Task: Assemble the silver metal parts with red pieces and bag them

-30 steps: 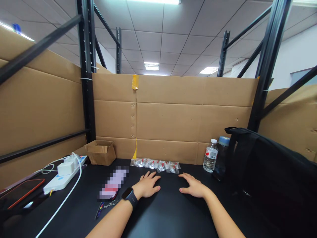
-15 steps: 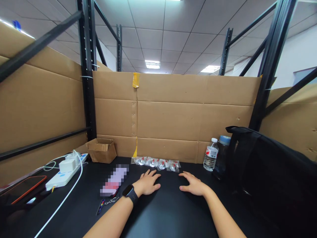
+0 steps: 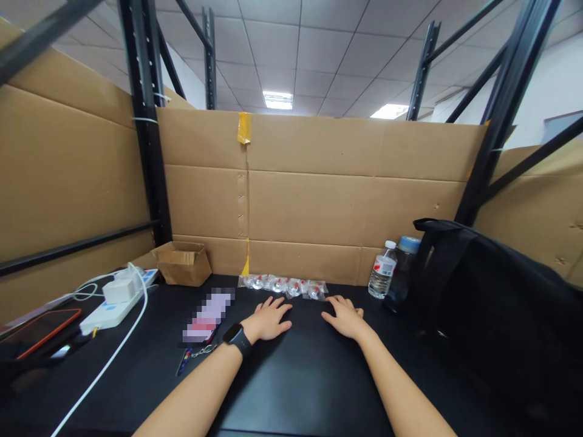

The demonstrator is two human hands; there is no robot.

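Left hand (image 3: 268, 320) and right hand (image 3: 345, 318) with fingers loosely spread, near clear plastic packets (image 3: 279, 284) with indistinct contents, blue-lidded bottle (image 3: 402, 273) partly hidden, black bag (image 3: 492, 315) cut off.

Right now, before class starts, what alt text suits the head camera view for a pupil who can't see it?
A person's left hand and right hand, both empty, are spread over a black table near a row of small clear packets. A cardboard box and power strip lie to the left, two bottles and a black bag to the right.
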